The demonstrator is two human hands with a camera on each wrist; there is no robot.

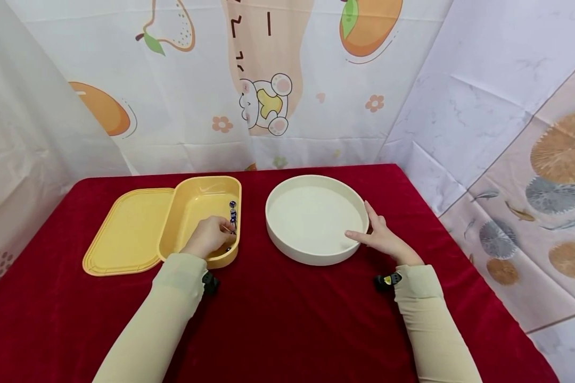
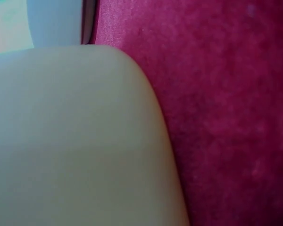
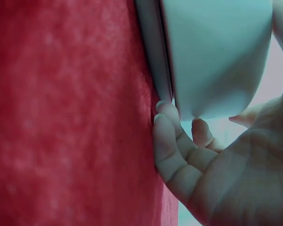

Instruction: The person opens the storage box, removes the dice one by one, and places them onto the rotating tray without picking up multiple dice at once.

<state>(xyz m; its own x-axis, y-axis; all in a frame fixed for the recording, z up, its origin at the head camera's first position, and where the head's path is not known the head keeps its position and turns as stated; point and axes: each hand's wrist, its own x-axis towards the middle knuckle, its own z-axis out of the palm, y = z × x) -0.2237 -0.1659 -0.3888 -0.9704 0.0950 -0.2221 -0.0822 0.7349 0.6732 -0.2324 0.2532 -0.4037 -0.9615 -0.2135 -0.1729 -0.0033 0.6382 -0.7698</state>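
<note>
My left hand [image 1: 210, 235] reaches down into a yellow rectangular box [image 1: 198, 183]. Its curled fingers are among small dark blue dice [image 1: 232, 213] lined up along the box's right wall. Whether a die is between the fingertips I cannot tell. In the left wrist view the box's outer wall [image 2: 75, 132] fills much of the picture and the hand is hidden. My right hand [image 1: 382, 236] holds the right edge of a round white tray [image 1: 311, 213], thumb over the rim. Its other fingers [image 3: 165, 136] lie low against the tray's outer wall [image 3: 217, 56].
A flat yellow lid [image 1: 129, 231] lies left of the box, its right edge against it. Dark red cloth [image 1: 287, 319] covers the table. Printed curtains [image 1: 306, 143] hang behind and at the sides. The tray stands right of the box with a strip of cloth between.
</note>
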